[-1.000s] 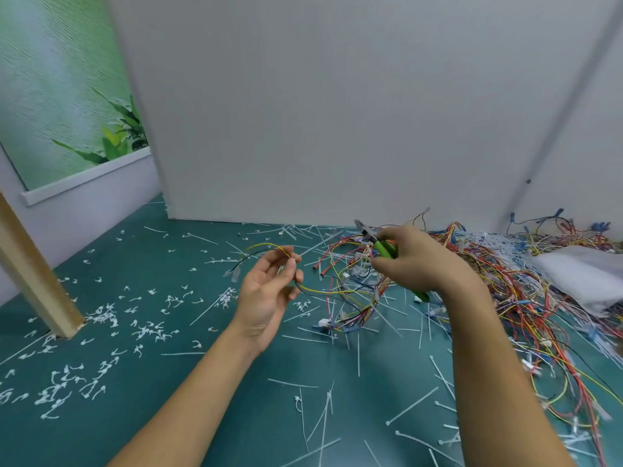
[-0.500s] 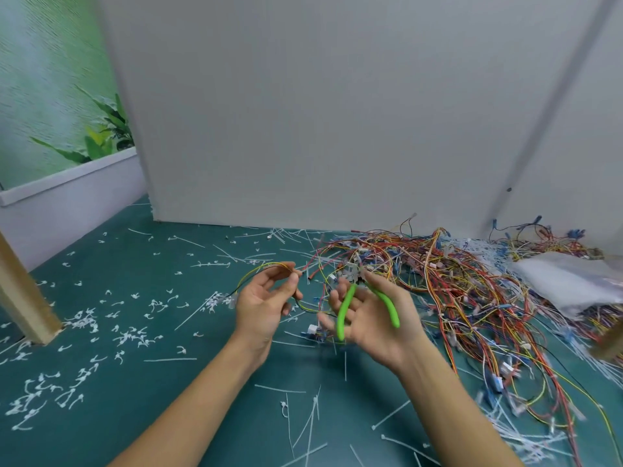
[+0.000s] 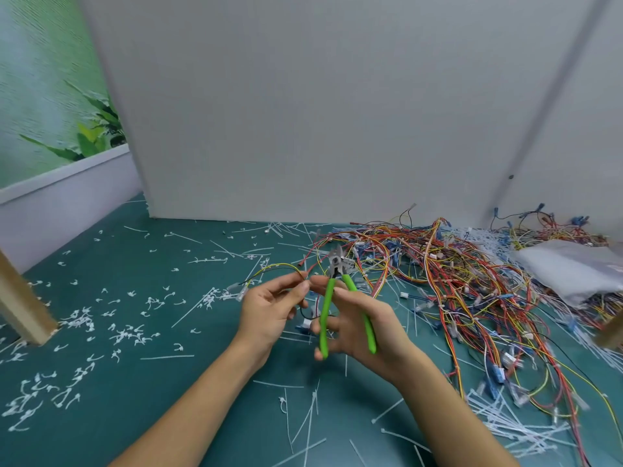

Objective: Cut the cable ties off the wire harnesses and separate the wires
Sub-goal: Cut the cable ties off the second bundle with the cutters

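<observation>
My left hand (image 3: pixel 269 310) pinches a thin yellow-and-black wire (image 3: pixel 274 267) that loops up and to the left, ending in a clear connector near the table. Right beside it, my right hand (image 3: pixel 357 328) holds green-handled cutters (image 3: pixel 337 298) upright, handles spread, the grey jaws pointing up. The thumbs of both hands almost touch. A big tangle of red, yellow, orange and blue wire harnesses (image 3: pixel 455 284) lies on the green table to the right.
Cut white cable ties (image 3: pixel 135 335) litter the green table (image 3: pixel 168 392) on all sides. A white panel (image 3: pixel 303 112) stands behind. A wooden post (image 3: pixel 20 301) rises at the left; a clear plastic bag (image 3: pixel 569 267) lies on the wires at far right.
My right hand came down and left from the wire pile, turned palm-up beside my left hand, and now holds the cutters upright with spread handles. My left hand kept its wire.
</observation>
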A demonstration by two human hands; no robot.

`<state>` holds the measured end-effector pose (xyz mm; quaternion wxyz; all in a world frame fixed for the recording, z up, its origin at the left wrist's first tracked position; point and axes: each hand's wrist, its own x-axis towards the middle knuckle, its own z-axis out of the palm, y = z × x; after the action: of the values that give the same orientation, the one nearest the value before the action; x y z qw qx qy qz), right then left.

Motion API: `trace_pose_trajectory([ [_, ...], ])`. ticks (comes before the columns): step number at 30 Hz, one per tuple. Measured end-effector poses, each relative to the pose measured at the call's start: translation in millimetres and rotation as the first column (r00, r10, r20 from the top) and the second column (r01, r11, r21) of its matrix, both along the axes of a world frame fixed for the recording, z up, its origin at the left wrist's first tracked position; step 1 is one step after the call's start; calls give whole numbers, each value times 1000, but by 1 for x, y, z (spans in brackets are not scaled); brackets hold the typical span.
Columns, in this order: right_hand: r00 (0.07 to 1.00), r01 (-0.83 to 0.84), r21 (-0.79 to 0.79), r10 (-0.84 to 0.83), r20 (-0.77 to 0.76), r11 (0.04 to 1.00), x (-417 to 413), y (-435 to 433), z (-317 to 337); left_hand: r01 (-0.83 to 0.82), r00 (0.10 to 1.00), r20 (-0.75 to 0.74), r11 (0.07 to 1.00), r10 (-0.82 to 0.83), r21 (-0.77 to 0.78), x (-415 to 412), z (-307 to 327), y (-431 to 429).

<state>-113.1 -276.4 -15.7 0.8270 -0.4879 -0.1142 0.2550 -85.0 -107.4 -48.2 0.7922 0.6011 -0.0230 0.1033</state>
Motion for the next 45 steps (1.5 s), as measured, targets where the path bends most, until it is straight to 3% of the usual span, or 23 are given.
trace_pose_trajectory([
  [7,997,74,-46,-73,23,996,1,2,-2,46,999,-4,999,-46,26,1,-1,2],
  [17,992,105,-24,-103,74,994,5,-1,-7,98,995,-2,993,-99,-66,-2,4,4],
  [27,883,439,-88,-411,228,894,1,13,-16,230,969,60,964,-239,133,-9,3,-5],
  [36,830,521,-125,-467,306,844,2,13,-18,313,942,56,925,-332,217,-13,6,-4],
  [45,832,524,-92,-486,267,847,5,12,-15,365,920,70,909,-385,200,-16,13,-7],
])
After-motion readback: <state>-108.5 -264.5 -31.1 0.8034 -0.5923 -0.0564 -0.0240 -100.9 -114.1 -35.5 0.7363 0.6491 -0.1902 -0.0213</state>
